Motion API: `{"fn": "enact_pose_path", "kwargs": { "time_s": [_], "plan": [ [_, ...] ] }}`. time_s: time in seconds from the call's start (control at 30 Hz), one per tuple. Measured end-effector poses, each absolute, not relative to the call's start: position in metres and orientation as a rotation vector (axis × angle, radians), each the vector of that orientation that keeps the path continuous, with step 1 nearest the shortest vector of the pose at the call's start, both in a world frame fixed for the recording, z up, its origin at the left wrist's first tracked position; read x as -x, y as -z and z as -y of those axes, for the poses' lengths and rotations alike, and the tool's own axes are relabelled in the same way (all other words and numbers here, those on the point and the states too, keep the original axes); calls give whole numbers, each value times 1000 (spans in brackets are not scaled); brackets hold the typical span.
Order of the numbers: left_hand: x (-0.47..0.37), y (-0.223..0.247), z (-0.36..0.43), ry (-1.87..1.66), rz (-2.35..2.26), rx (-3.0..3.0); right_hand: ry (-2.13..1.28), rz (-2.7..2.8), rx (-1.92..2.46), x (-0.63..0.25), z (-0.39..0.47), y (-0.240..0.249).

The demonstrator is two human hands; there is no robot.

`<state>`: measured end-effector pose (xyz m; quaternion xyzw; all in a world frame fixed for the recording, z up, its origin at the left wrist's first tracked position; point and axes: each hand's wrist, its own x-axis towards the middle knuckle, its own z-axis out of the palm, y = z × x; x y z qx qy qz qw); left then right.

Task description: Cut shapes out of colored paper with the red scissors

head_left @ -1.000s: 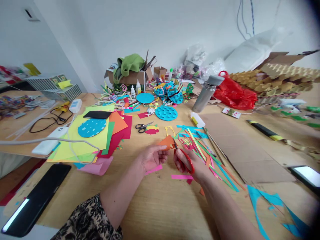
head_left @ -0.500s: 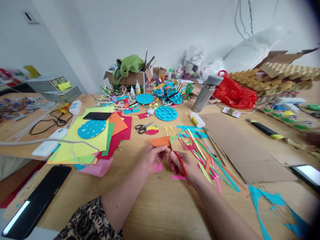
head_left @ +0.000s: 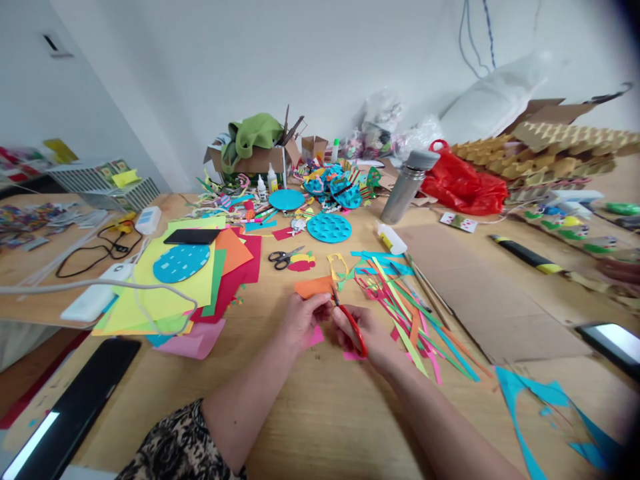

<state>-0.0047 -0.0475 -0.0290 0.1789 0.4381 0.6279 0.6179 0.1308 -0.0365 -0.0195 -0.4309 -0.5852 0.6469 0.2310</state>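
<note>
Orange paper [head_left: 313, 287] is pinched between left hand's [head_left: 303, 321] thumb and fingers, over the table [head_left: 280, 427]. Red-handled scissors [head_left: 360, 339] are gripped in right hand [head_left: 375, 333], fingers curled round the handle; blades held at paper's right edge. Colored strips [head_left: 414, 323] are scattered beside right hand, black scissors [head_left: 283, 259] laid beyond the paper.

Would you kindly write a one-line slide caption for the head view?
Over a wooden table, the left hand holds orange paper and the right hand holds red-handled scissors at its edge.
</note>
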Motion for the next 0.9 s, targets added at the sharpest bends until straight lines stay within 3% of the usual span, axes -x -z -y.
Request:
{"fn": "enact_pose_path", "kwargs": {
  "time_s": [0.9],
  "plan": [
    [6, 28, 48, -1420, -1034, -486, -1764, 1688, 1180, -134, 36, 15]
  ]
}}
